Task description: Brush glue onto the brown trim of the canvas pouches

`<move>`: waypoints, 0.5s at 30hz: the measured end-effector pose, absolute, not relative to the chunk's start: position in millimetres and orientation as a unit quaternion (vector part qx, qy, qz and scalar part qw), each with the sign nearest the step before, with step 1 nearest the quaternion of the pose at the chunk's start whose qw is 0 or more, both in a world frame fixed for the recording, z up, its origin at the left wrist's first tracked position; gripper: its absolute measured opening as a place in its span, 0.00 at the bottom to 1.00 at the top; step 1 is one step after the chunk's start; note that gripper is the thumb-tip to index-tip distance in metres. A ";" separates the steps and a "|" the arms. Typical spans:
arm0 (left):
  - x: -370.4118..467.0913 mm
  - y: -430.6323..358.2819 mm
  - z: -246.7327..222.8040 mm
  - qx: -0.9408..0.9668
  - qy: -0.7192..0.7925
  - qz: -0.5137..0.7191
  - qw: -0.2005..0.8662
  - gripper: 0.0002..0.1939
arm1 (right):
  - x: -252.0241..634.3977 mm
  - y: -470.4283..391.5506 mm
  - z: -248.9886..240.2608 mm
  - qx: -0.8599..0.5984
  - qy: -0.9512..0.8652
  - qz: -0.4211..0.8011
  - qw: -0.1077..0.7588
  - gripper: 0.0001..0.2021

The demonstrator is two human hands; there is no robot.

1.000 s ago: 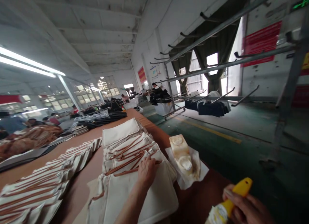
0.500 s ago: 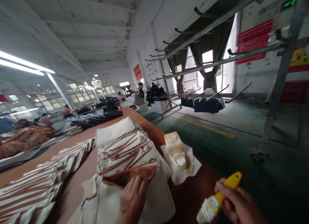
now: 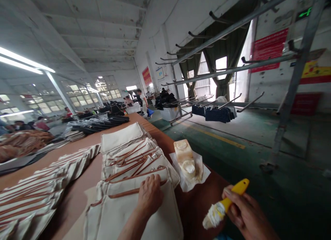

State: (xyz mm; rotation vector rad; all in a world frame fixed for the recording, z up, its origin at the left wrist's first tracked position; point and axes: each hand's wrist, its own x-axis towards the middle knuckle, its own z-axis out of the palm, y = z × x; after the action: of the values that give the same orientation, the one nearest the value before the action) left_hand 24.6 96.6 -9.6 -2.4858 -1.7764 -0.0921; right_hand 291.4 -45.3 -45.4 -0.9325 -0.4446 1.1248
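Note:
My left hand (image 3: 150, 195) lies on the front cream bag piece (image 3: 129, 212), its fingers curled at the brown-trimmed opening; whether they pinch anything is hidden. At the lower right, my right hand (image 3: 241, 207) grips a brush (image 3: 229, 200) with a yellow handle and bristles coated in white paste. Behind the front piece, more cream pieces with brown straps (image 3: 134, 160) are stacked. A stained plastic container (image 3: 184, 155) holding white paste rests on a white sheet (image 3: 203, 166) to their right.
Overlapping cream pieces with brown edges (image 3: 38, 191) cover the left of the brown table (image 3: 152, 128). Black items (image 3: 103, 124) lie farther back. A metal rack (image 3: 287, 92) with hooks stands to the right. People (image 3: 141, 98) are in the background.
The front bag's opening, which gaped with its brown lining showing, now lies nearly flat. My left hand has moved slightly up and right. My right hand and the brush have shifted left.

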 end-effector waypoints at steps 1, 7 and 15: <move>25.3 99.7 -9.8 -0.811 -0.584 -0.027 0.032 0.16 | 290.8 -44.2 -46.9 -0.421 -0.198 0.507 0.725 0.20; 22.3 107.7 -0.4 -0.820 -0.565 -0.004 -0.091 0.09 | 281.7 -28.1 -46.6 -0.411 -0.224 0.492 0.734 0.21; 14.1 64.7 23.1 -0.832 -0.472 -0.066 -0.285 0.12 | 254.5 1.6 -31.6 -0.438 -0.346 0.402 0.726 0.22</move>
State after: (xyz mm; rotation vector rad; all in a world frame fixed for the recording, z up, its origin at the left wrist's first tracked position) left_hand 14.1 64.7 23.1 -3.2272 -1.8309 -0.2569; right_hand 254.5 1.6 -31.6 -0.9652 -0.7621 0.8876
